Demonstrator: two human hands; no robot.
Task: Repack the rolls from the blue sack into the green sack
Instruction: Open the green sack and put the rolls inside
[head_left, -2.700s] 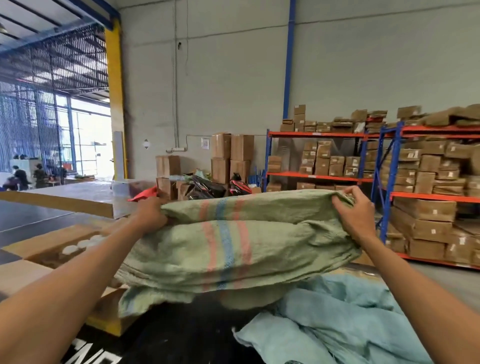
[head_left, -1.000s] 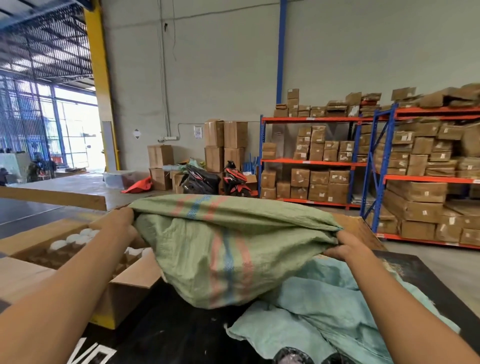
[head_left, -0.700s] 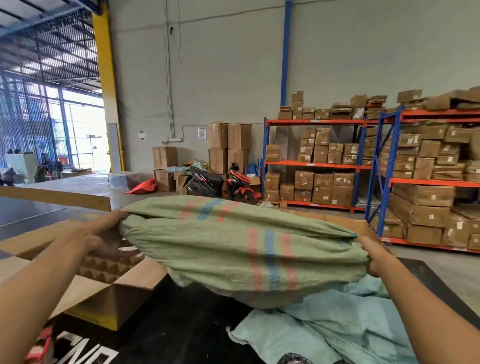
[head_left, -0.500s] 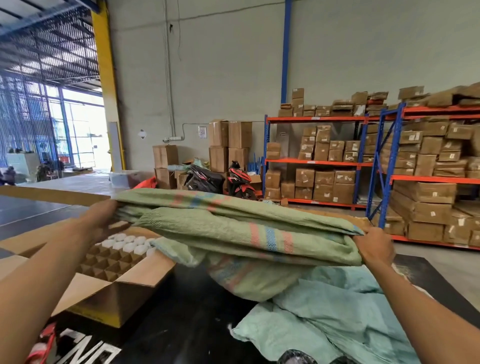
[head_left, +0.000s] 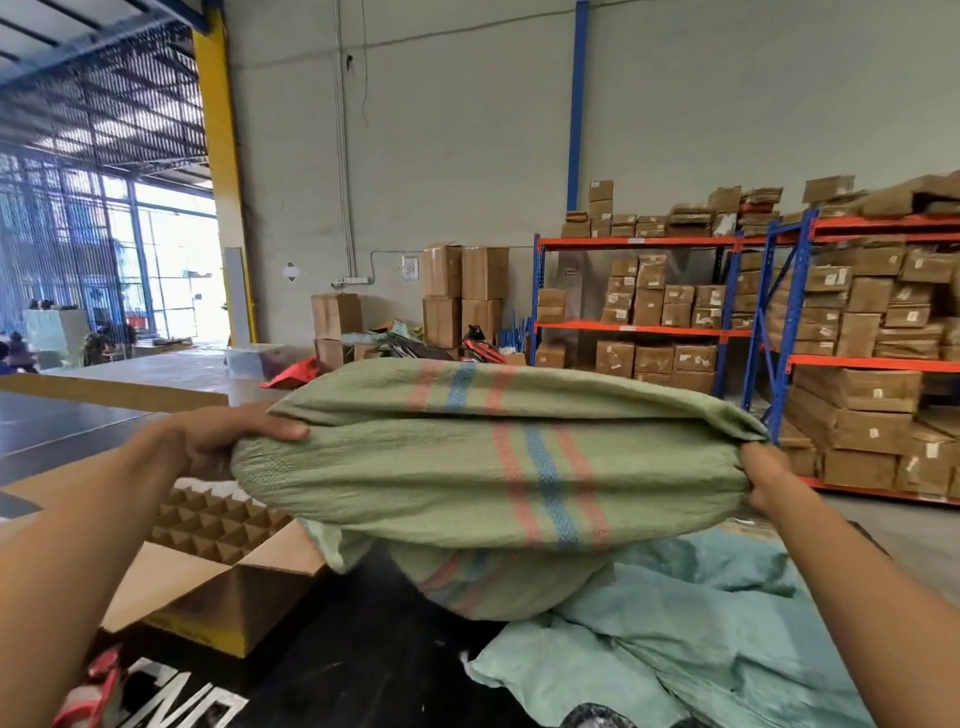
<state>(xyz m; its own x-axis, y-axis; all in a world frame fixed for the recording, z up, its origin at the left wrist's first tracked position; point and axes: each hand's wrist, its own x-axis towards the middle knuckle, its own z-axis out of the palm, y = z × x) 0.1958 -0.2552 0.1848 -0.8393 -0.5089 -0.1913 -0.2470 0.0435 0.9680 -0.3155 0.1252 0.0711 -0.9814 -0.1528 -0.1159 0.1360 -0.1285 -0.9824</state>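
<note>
Green sack (head_left: 493, 467) perhaps hides the rolls.

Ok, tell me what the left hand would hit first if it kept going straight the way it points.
The left hand points rightward and already grips the green sack at its end, so the bunched fabric is what it meets at once. Depth behind the sack is hidden.

A sack (head_left: 467, 467) hangs between both hands above the surface (head_left: 353, 649); an open carton (head_left: 208, 566) lies left, another sack (head_left: 675, 649) right, shelving (head_left: 779, 332) behind.
</note>
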